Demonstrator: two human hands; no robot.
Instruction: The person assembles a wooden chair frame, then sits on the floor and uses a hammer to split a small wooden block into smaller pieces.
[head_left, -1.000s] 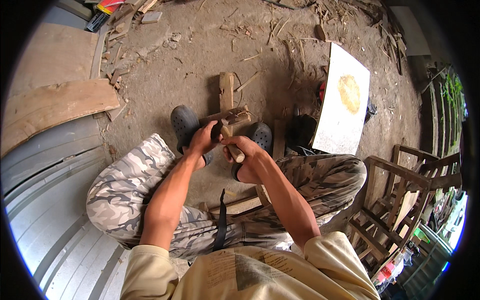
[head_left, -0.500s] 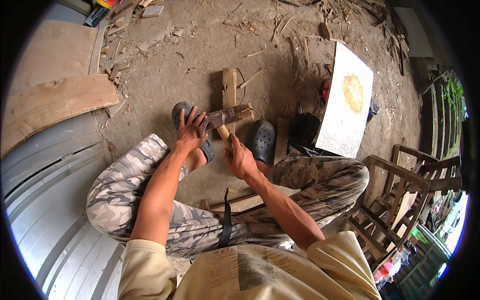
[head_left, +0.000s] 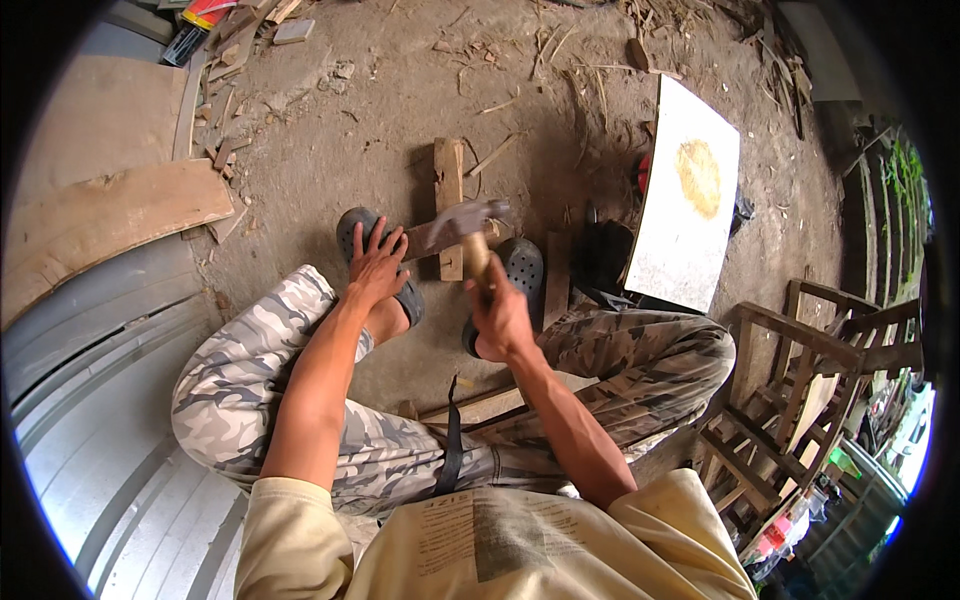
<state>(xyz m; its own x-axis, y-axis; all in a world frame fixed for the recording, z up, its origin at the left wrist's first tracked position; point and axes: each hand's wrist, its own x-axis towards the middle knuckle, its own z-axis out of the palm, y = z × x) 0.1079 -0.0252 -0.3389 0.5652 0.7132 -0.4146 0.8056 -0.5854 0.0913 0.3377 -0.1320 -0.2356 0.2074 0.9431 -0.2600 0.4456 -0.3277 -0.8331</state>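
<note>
My right hand [head_left: 502, 315] is wrapped round the wooden handle of a claw hammer [head_left: 478, 255]. Its metal head is over a short dark strip of wood [head_left: 424, 242] and covers part of it. That strip lies crosswise on a paler wood block [head_left: 449, 170] on the ground. At the strip's left end is my left hand [head_left: 375, 270], which seems to pinch it between thumb and forefinger while the other fingers spread over my left clog [head_left: 355, 225]. My right clog [head_left: 524, 270] rests beside the block, partly behind the right hand.
A white board [head_left: 685, 250] with a brown stain leans over dark items on the right. Beyond it stands a wooden slatted frame [head_left: 800, 335]. Plywood pieces [head_left: 120, 220] and grey metal sheeting [head_left: 110, 350] line the left. Wood scraps and twigs litter the dirt floor.
The hammer has swung up and to the right, away from beside my left hand, with its head now over the strip. My left hand has stayed nearly in place.
</note>
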